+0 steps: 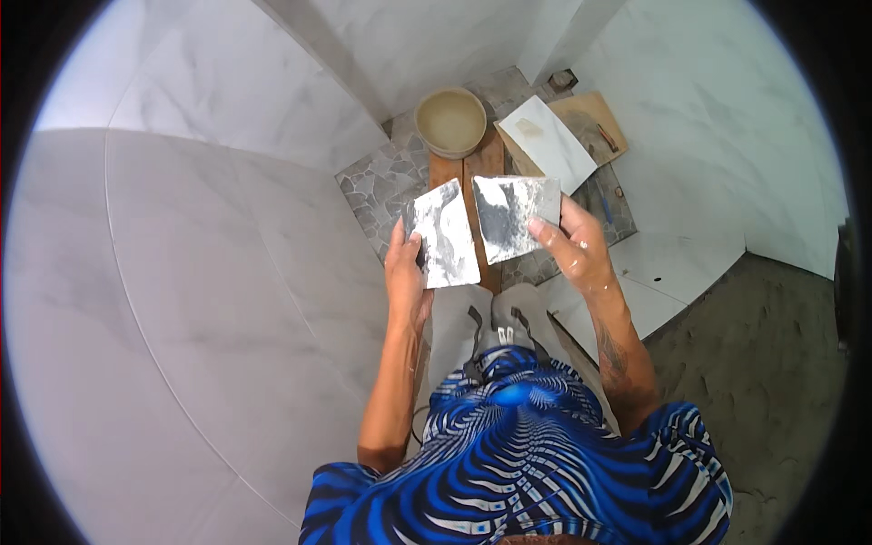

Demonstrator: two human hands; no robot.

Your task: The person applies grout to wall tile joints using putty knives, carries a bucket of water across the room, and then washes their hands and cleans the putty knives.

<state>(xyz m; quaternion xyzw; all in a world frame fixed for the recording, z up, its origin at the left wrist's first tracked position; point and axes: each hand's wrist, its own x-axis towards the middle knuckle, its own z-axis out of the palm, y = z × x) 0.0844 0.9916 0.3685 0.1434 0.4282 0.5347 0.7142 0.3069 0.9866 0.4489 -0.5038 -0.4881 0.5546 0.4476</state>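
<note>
My left hand (404, 272) grips the outer edge of a flat rectangular plate (447, 238), its upward face smeared white and grey. A second, similar plate (509, 218) is in my right hand (581, 250), the thumb pressed on its smeared face and white specks on the skin. The two plates are side by side, tilted toward each other with a narrow gap between them. Whether they are tile pieces or flat spreading blades, I cannot tell. Both are held above a wooden plank seat or bench (491, 163) between my legs.
A round, pale tub (450, 123) stands at the plank's far end. Right of it, a white tile piece (556, 145) overlaps a brown board (581, 111) bearing a small red-handled tool (607, 138). Stone-patterned flooring (386, 186) lies below, marbled walls surround me, and rough grey floor (754, 363) is at right.
</note>
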